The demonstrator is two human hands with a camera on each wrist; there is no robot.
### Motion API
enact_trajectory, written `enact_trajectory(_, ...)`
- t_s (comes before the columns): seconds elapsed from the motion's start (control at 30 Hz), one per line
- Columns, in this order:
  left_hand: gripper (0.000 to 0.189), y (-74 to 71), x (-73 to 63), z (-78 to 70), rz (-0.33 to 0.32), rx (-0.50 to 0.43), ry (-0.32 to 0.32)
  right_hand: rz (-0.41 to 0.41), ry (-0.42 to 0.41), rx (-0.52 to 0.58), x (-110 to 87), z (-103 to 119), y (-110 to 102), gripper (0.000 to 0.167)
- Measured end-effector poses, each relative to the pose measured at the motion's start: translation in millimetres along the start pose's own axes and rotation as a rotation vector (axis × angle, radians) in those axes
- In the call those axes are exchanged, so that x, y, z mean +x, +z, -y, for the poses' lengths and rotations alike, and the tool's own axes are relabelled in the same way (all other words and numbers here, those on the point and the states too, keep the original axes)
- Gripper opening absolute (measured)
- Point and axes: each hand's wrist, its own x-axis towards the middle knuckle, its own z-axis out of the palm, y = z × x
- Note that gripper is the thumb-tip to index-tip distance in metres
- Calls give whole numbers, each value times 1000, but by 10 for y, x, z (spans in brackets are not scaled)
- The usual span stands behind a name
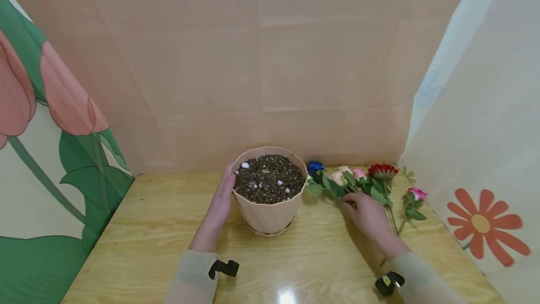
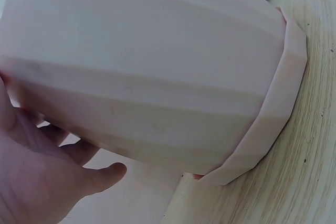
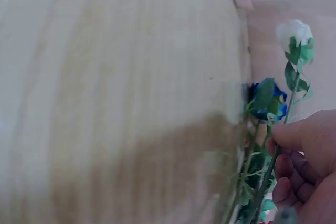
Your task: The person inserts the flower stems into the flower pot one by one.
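Note:
A pale pink flowerpot (image 1: 270, 217), filled with dark soil (image 1: 270, 179) dotted with white bits, stands upright on its saucer. My left hand (image 1: 218, 203) rests along the pot's left side, fingers extended up toward the rim; its thumb (image 2: 107, 178) shows apart from the wall in the left wrist view. To the right of the pot, my right hand (image 1: 369, 215) pinches the green stem of a white rose (image 3: 295, 32) between thumb and curled fingers. A blue rose (image 1: 315, 168) lies close by, with peach and pink roses (image 1: 359, 173) and a dark red flower (image 1: 381, 171).
A separate bright pink rose (image 1: 417, 193) lies toward the right edge of the wooden table (image 1: 168, 229). Behind rises a plain pinkish backdrop (image 1: 253, 60). Printed flower sheets (image 1: 481, 223) flank the table on both sides.

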Motion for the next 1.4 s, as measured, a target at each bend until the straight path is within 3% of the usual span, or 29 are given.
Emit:
enact_trajectory(0.43, 58, 6, 7, 16, -3, -5, -6, -45, 74, 111, 106, 141, -225, 14)
enact_trajectory(0.73, 60, -8, 2, 23, -5, -1, 16, -198, 28, 187, 184, 301, -402, 11)
enact_trajectory(1.13, 60, -2, -6, 8, -10, 7, -2, -212, 89, 287, 300, 562, -703, 27)
enact_trajectory(1.4, 60, 4, -9, 8, -7, -2, -11, -283, 74, 340, 412, 805, -908, 24)
